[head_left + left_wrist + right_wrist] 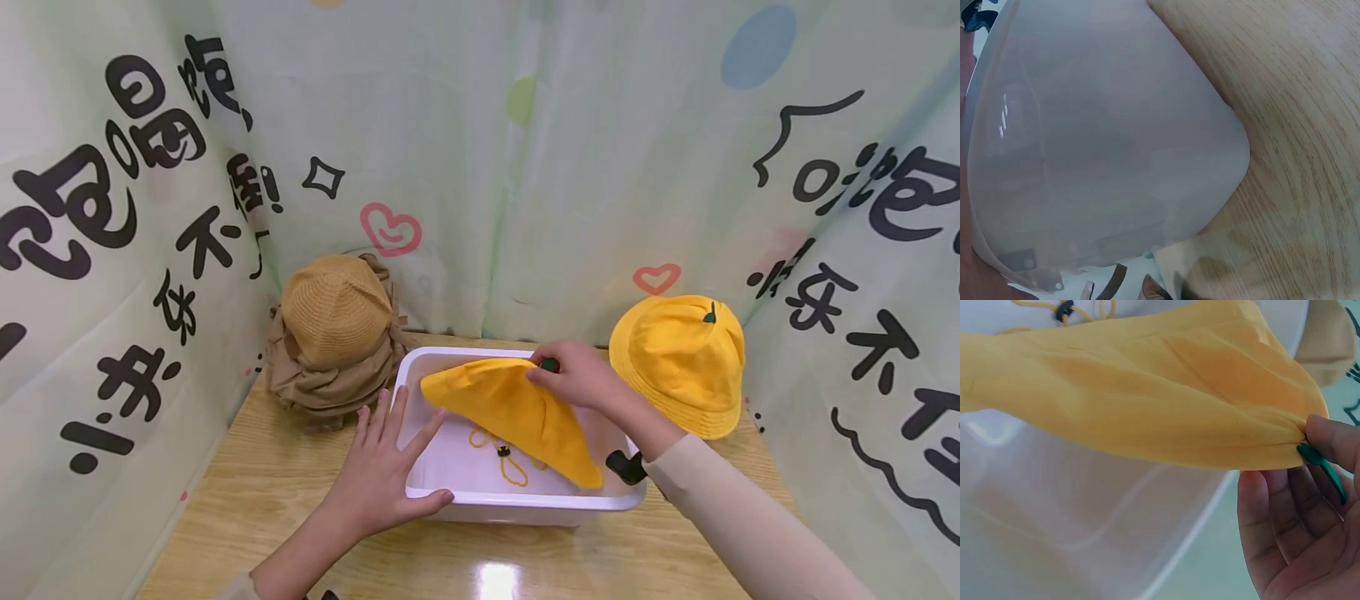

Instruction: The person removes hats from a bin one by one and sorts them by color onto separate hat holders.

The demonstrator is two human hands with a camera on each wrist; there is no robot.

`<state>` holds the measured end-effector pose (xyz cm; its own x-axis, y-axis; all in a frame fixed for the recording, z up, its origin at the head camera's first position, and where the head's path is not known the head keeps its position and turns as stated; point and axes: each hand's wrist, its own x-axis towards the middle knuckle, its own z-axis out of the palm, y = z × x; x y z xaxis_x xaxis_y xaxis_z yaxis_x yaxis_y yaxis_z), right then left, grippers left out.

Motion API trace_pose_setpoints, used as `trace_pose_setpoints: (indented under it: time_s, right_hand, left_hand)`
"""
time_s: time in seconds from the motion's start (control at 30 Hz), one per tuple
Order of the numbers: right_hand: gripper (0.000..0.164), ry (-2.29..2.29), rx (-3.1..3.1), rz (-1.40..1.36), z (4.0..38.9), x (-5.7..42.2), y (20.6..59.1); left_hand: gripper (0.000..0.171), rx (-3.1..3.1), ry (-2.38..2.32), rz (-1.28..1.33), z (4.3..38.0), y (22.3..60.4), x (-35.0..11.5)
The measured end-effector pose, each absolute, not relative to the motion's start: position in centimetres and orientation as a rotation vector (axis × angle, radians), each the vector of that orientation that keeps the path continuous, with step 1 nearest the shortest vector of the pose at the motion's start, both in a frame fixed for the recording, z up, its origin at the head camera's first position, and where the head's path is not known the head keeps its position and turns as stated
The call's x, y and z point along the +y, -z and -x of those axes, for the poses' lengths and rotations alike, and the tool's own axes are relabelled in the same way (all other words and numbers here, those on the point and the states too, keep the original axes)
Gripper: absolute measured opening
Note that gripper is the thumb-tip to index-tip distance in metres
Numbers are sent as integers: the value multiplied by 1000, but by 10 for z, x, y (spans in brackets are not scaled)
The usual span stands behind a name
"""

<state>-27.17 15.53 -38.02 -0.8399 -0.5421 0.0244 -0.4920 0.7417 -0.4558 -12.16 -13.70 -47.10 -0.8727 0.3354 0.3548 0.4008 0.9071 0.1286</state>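
In the head view a yellow bucket hat [510,400] lies folded on its side over a white plastic tub [465,500]. My right hand [576,373] pinches the hat's crown beside its green sprout tip, between thumb and fingers. The right wrist view shows that pinch close up, with the green sprout [1322,469] poking out by the thumb. A yellow cord with a black toggle [504,451] hangs from the hat inside the tub. Fingers spread, my left hand [382,475] rests at the tub's left rim. The left wrist view shows the tub's outer wall [1116,137].
A second yellow bucket hat [678,367] with a green sprout sits right of the tub. Brown and tan hats [337,325] are stacked at the left. The wooden table [247,500] is enclosed by a printed curtain [465,167] at the back and sides.
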Motion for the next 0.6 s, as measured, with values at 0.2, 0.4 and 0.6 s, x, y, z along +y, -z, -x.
trace_pose_setpoints:
  time_s: [0.2, 0.4, 0.6]
  right_hand:
    - [11, 817, 2892, 878, 268, 165, 361]
    - [13, 870, 2931, 857, 265, 172, 340]
    - [18, 922, 2960, 827, 262, 183, 319]
  left_hand:
    - [99, -2754, 289, 553, 122, 470, -138]
    - [101, -2775, 238, 541, 121, 469, -139]
    - [106, -2799, 192, 541, 120, 466, -138]
